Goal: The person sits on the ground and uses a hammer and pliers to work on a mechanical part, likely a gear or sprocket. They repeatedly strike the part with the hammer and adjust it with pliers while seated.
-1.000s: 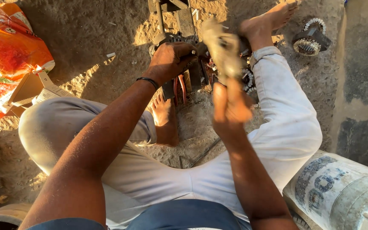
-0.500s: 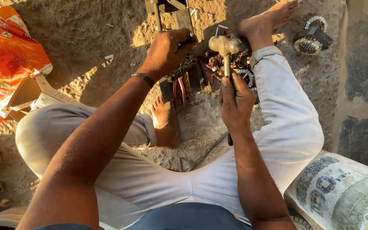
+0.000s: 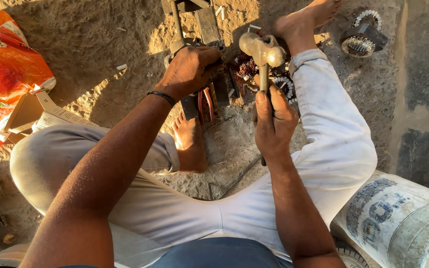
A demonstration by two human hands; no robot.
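The person sits on sandy ground with legs spread, both forearms stretched forward from the body. The right hand (image 3: 274, 124) is wrapped in a closed grip around the handle of a hammer (image 3: 262, 49), thumb laid up along the shaft, wrist roughly straight, so the handle stands nearly upright and the pale metal head sits raised above the fist, just beside the right ankle. The left hand (image 3: 190, 69), a dark band at its wrist, reaches further forward with the knuckles up and fingers curled down in a closed grip over a dark metal part (image 3: 209, 92) lying on the ground between the feet; what exactly the fingers clasp is hidden beneath the hand. Red-handled pliers (image 3: 204, 104) lie just below that hand, near the left foot (image 3: 190, 141). An orange bag (image 3: 3, 64) lies well apart at the left, and a printed white sack (image 3: 398, 218) sits by the right thigh.
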